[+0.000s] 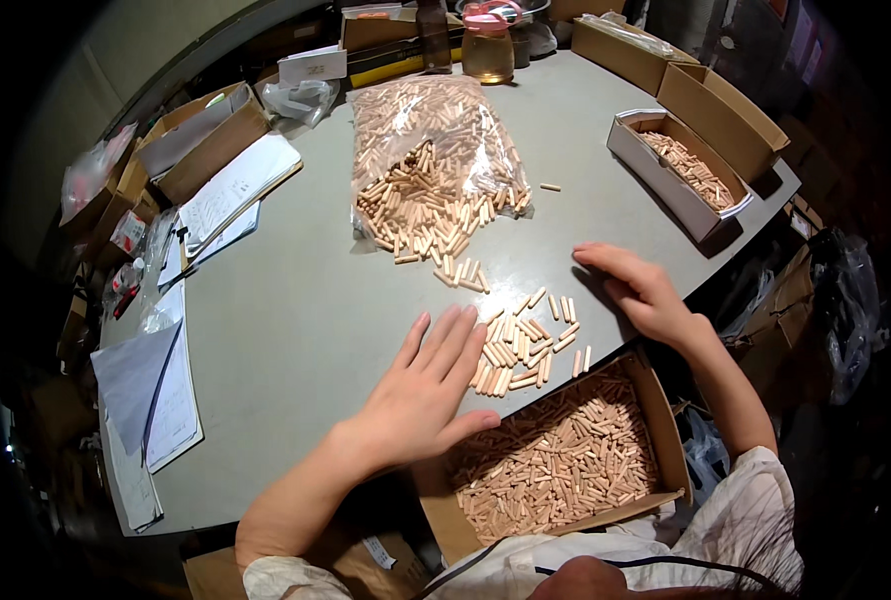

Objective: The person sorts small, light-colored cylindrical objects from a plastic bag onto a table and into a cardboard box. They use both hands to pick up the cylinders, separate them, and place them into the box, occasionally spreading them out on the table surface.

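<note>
A loose group of short wooden dowels (520, 345) lies near the table's front edge, between my two hands. My left hand (420, 375) is flat with fingers stretched out, its fingertips at the left side of the group. To the right, my right hand (637, 290) hovers or rests at the tabletop with fingers partly bent and apart, nothing in it. Below the edge, against my body, a cardboard box (672, 440) is filled with many more dowels. Farther back, an open clear plastic bag (435, 120) spills dowels toward me.
A narrow carton (655, 180) of dowels stands at the right, beside an empty-looking long box (720, 120). A pink-lidded jar (488, 50) and a brown bottle (432, 35) stand at the back. Notebooks (240, 190), papers (155, 380) and boxes line the left edge.
</note>
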Tool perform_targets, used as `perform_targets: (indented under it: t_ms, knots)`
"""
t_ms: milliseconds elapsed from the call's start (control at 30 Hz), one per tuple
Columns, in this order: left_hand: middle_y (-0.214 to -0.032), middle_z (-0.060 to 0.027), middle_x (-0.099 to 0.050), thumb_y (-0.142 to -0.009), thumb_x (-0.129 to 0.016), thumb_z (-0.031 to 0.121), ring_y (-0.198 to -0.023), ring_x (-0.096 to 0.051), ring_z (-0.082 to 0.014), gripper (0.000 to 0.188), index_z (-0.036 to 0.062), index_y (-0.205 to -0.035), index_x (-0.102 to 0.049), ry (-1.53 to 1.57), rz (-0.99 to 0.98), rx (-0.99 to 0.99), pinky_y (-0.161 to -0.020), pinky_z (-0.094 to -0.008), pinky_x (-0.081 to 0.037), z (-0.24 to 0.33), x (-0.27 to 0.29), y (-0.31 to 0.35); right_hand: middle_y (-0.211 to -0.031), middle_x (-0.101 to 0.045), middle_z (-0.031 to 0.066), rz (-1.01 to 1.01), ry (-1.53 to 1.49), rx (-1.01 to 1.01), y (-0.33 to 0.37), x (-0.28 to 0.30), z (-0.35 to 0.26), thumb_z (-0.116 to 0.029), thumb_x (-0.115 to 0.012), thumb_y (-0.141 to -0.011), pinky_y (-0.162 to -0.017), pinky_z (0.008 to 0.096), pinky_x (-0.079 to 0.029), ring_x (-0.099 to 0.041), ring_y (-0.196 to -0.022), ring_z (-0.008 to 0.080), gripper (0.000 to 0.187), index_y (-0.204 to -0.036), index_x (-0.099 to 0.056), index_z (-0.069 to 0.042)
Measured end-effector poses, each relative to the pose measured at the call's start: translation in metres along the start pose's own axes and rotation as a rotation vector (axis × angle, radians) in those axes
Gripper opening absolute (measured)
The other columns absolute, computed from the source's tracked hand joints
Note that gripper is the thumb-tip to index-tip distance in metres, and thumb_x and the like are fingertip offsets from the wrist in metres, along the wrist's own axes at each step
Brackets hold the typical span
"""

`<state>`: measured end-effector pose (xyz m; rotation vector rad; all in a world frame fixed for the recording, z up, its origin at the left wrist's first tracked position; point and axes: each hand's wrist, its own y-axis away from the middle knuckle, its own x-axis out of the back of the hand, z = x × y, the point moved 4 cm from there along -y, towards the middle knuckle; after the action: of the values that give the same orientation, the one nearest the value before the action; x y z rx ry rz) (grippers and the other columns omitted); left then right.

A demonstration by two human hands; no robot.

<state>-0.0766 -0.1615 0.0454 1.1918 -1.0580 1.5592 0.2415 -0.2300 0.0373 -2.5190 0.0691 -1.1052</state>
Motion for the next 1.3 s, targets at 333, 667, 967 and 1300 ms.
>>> perform_targets:
  t_ms: [333,667,967,1300]
  knots:
    - [-0.167,-0.0341,-0.031,-0.103,-0.061,0.056,-0.158,-0.028,-0.0479,0.093,-0.0072,-0.163,-0.029,0.075,0.018,0.006,-0.131,-0.0539,-0.021,-0.001,0.002,0.0,-0.139,-0.068,0.0223,-0.194,-0.219,0.041,0.02,-0.022,-0.028,0.011,-0.054,-0.085,-0.111,0.0405,-0.049,-0.065,-0.131,0.0347,0.065,-0.147,-0.062,-0.007]
    - [-0.169,-0.0331,-0.027,-0.103,-0.059,0.058,-0.159,-0.025,-0.0479,0.094,-0.0059,-0.164,-0.028,0.069,0.003,0.011,-0.131,-0.0539,-0.019,-0.002,0.002,0.0,-0.114,-0.072,0.0132,-0.14,-0.31,0.053,0.022,-0.035,-0.077,0.004,-0.07,-0.088,-0.097,0.0407,-0.054,-0.069,-0.108,0.0305,0.032,-0.119,-0.073,-0.001]
    - [-0.169,-0.0331,-0.029,-0.102,-0.063,0.055,-0.158,-0.027,-0.0477,0.093,-0.0064,-0.163,-0.029,0.083,0.044,0.01,-0.131,-0.0555,-0.021,-0.001,0.002,0.002,-0.111,-0.068,0.0092,-0.039,-0.072,0.182,0.017,-0.043,-0.087,0.002,-0.075,-0.081,-0.096,0.04,-0.049,-0.063,-0.105,0.0294,0.033,-0.113,-0.076,-0.005]
    - [-0.167,-0.0344,-0.031,-0.1,-0.065,0.057,-0.158,-0.026,-0.0489,0.099,-0.0139,-0.159,-0.03,0.068,0.068,0.016,-0.131,-0.0537,-0.021,-0.003,0.002,0.001,-0.15,-0.058,0.0225,-0.105,-0.175,-0.007,-0.014,-0.052,-0.045,0.008,-0.055,-0.086,-0.119,0.0416,-0.041,-0.053,-0.143,0.0381,0.067,-0.152,-0.052,0.001]
